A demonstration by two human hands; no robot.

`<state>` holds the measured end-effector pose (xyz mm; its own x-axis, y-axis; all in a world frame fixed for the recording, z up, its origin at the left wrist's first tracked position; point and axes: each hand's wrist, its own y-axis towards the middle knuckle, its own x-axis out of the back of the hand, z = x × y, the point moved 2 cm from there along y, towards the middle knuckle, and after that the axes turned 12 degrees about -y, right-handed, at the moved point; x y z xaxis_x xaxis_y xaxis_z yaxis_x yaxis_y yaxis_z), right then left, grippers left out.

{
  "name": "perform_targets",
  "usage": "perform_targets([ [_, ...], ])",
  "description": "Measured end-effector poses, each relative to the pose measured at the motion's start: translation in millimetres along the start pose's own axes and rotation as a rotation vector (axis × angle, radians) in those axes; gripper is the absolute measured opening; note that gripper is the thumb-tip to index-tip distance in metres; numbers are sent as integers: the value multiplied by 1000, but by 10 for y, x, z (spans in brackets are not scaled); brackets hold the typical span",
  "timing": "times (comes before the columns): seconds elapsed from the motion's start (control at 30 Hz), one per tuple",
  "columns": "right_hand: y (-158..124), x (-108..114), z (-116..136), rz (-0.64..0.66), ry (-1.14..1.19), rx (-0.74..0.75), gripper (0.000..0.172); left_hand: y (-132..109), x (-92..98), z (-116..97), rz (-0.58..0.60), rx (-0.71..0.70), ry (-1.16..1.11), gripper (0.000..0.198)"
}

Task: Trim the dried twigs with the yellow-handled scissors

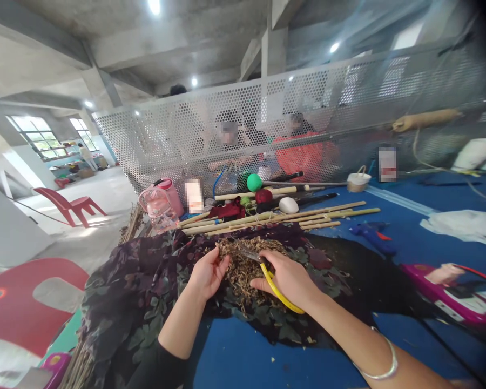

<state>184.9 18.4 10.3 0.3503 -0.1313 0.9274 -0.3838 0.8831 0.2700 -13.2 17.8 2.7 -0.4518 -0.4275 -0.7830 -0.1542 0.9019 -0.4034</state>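
A heap of dry brown plant pieces (pixel 251 275) lies on a dark floral cloth (pixel 146 281) over the blue table. My right hand (pixel 285 275) is closed around yellow-handled scissors (pixel 281 294), whose metal blades point left above the heap. At the heap's left side, my left hand (pixel 210 270) has its fingers curled and pinched at some dried plant bits near the blade tips. Exactly which piece sits between those fingertips is too small to make out.
Bamboo sticks (pixel 267 218), a green ball (pixel 254 182) and a white ball (pixel 288 205) lie behind the cloth, before a perforated metal screen (pixel 166 135). A pink bag (pixel 162 202) stands left. A blue glue gun (pixel 372 237) and magenta power strip (pixel 449 297) are right. People sit beyond the screen.
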Motion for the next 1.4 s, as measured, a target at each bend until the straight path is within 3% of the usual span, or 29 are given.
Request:
perform_targets([
  [0.3,-10,8,76,-5,19,45,65,-111,-26,124,210,4,204,16],
  [0.67,-43,11,105,9,34,36,56,-172,-63,221,220,-22,275,9],
  [0.93,-64,22,136,29,-116,86,47,-161,-52,207,194,-36,292,18],
  [1.2,-39,18,115,28,-208,44,41,-149,-42,203,63,-44,197,8],
  [1.4,-27,25,98,45,-198,32,42,-168,-57,217,123,-10,202,12],
])
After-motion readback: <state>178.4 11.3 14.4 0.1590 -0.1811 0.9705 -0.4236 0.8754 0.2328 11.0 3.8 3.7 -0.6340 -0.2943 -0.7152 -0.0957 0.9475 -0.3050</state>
